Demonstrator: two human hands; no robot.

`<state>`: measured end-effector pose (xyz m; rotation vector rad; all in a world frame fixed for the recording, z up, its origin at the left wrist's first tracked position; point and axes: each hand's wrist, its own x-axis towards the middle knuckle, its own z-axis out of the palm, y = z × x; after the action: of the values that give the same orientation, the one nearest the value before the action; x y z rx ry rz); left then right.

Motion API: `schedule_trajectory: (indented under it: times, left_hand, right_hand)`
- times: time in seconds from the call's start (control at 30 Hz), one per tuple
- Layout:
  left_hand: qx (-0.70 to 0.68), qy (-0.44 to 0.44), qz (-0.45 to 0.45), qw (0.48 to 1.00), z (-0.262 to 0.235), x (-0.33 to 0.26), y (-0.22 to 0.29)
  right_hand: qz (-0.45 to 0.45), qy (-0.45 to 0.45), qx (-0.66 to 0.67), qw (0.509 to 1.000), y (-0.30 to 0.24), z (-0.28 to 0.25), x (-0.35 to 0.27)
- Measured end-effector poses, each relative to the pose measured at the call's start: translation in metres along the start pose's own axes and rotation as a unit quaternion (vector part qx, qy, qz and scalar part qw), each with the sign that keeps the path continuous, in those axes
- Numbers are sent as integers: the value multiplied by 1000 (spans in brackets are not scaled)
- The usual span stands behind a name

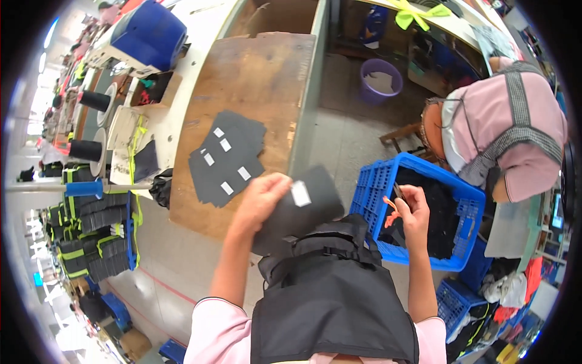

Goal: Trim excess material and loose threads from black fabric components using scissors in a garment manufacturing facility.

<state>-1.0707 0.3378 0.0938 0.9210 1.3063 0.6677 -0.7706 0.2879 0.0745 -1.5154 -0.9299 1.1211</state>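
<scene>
My left hand point(265, 199) is closed on the edge of a dark grey fabric piece point(324, 200), which hangs over my lap and is slightly blurred. A white label point(301, 193) sits on that piece near my fingers. In my right hand point(416, 213), above the crate, is a small pair of thread snips point(398, 192), partly hidden by the fingers, with an orange ribbon point(391, 212) dangling from it. Similar dark grey pieces with white labels lie in an overlapping pile point(227, 170) on the brown wooden board point(254, 73) to the left.
A blue plastic crate point(371, 182) with dark fabric inside stands at my right. Beyond it, another person in a pink shirt point(485, 109) sits on a stool. A purple bin point(382, 79) is on the floor ahead. Stacked dark bundles point(100, 255) stand at the left.
</scene>
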Motion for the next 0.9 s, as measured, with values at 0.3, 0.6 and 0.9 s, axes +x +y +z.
schedule_trajectory:
  times: [0.3,0.6,0.9]
  left_hand:
    - [665,388,118,627,-170,70,-23]
    - [623,91,245,737,83,72,-112]
    - [528,-169,117,824,161,53,-186]
  right_hand:
    - [173,78,-103,977,126,-61,-12]
    - [339,264,-342,836,338,-198,-14]
    - [472,340,-214,785,455,-183,36]
